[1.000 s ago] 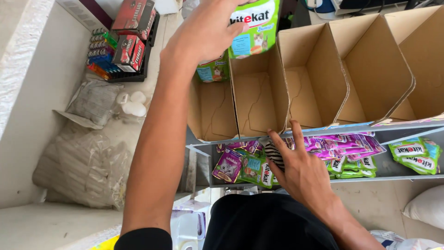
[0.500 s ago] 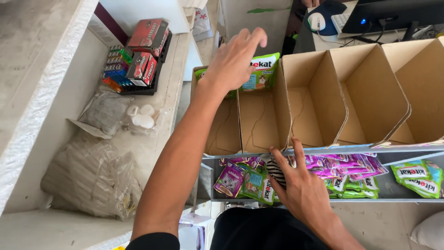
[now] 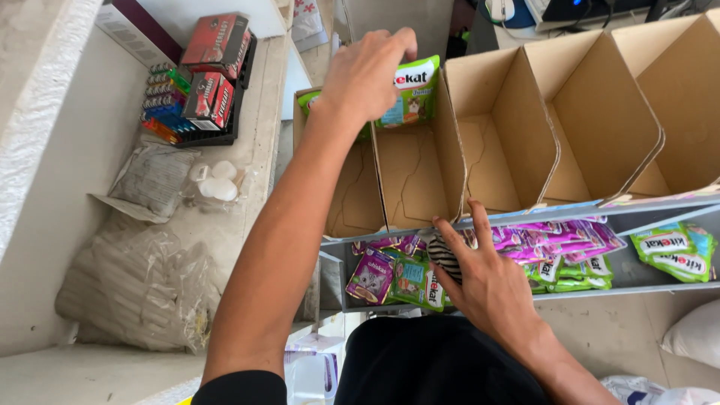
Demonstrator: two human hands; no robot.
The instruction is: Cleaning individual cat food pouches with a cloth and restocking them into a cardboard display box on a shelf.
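My left hand (image 3: 367, 71) reaches forward over a cardboard divider box (image 3: 555, 127) and grips the top of a green pet-food pouch (image 3: 409, 94) standing at the back of the box's second compartment from the left. Another green pouch (image 3: 307, 101) shows in the far-left compartment, mostly hidden by my arm. My right hand (image 3: 484, 277) rests spread on the front edge of a grey tray (image 3: 334, 281) below the box, touching the purple and green pouches (image 3: 390, 274) lying in it. More purple pouches (image 3: 559, 236) and green pouches (image 3: 675, 251) fill the tray to the right.
The three right compartments of the cardboard box show no pouches. On the pale ledge at left stand red boxes on a black rack (image 3: 214, 67), a row of coloured lighters (image 3: 161, 101), a clear bag with white items (image 3: 214, 180) and a large plastic-wrapped bundle (image 3: 142, 285).
My left hand has lowered the green pouch from above the box down into the second compartment. The right hand has stayed on the tray edge.
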